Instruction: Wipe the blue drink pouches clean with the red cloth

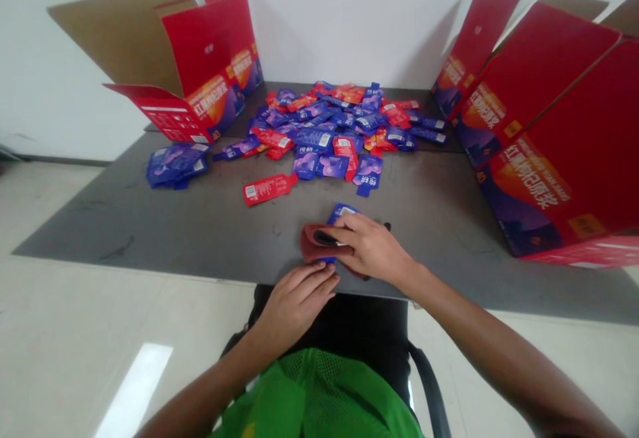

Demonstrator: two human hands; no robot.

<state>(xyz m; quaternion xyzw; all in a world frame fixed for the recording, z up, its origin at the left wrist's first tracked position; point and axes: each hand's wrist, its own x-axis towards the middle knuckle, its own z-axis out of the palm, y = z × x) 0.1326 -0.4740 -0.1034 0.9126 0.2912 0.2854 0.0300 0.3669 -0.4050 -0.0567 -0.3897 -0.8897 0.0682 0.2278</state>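
Note:
Near the table's front edge, my right hand (367, 245) grips a brown cloth (312, 241) with its fingers closed; something dark shows in the cloth's fold. The cloth lies over a blue pouch (342, 212), whose top end sticks out behind it. My left hand (299, 295) rests at the table edge, its fingers lying flat and touching the pouch's near end beside the cloth. Farther back a red pouch (268, 189) lies alone. Behind it spreads a heap of blue and red pouches (319, 122).
A small stack of blue pouches (176, 164) lies at the left of the grey table (200, 231). An open red carton (200, 58) stands at the back left. Larger red cartons (554, 132) stand at the right. A white wall is behind the table.

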